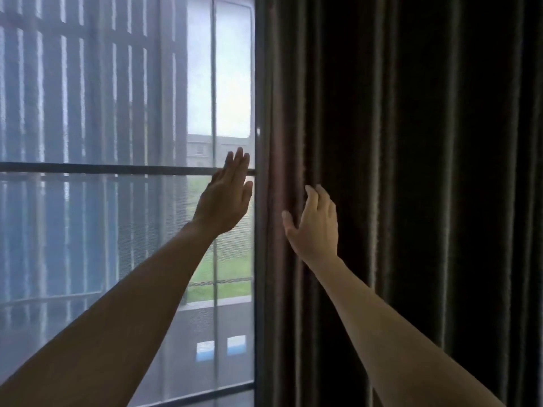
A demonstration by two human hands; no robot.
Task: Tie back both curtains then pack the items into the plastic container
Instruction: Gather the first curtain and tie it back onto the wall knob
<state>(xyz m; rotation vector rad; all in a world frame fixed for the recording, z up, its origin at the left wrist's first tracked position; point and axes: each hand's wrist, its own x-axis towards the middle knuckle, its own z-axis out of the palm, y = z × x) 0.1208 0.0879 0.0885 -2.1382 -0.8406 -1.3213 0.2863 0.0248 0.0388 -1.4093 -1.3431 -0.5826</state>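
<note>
Dark brown curtain (411, 171), one, fills the 3 o'clock half; it hangs in vertical pleats, long axis 12 to 6, free edge at centre. Sheer pale panel (88, 215), one, covers the window toward 9 o'clock. Two bare hands near centre. Left hand (226, 198) is just at 9 o'clock of the curtain's edge, fingers straight, together, pointing to 12, holding nothing. Right hand (314, 227) rests on the pleats, fingers loosely spread, thumb toward 9.

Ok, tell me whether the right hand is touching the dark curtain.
Touching. The head view shows the right hand against the dark curtain, its fingertips sunk into a fold, with no gap.
</note>
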